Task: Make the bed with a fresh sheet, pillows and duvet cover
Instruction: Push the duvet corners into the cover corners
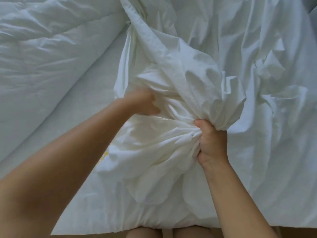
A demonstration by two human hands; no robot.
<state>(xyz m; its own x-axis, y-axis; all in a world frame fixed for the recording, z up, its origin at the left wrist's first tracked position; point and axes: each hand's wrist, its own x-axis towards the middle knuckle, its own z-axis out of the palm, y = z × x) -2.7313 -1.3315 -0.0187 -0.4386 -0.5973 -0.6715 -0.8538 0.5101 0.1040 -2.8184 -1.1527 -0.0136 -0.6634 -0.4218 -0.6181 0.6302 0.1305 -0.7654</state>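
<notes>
A white duvet cover [214, 54] lies crumpled over the right half of the bed, bunched into a thick wad at the middle. My right hand [211, 143] grips that wad in a tight fist near the bed's front edge. My left hand [143, 103] reaches into the folds just left of the wad, its fingers curled and partly buried in the cloth; what they hold is hidden. A puffy white duvet [44, 48] lies rolled along the left side. The white sheet [82, 109] covers the mattress between the duvet and the cover.
The bed's front edge [103, 231] runs along the bottom, with my bare knees [169, 233] just below it. A small yellow mark [103, 158] shows on the cloth by my left forearm. A dark surface [313, 4] shows at the top right corner.
</notes>
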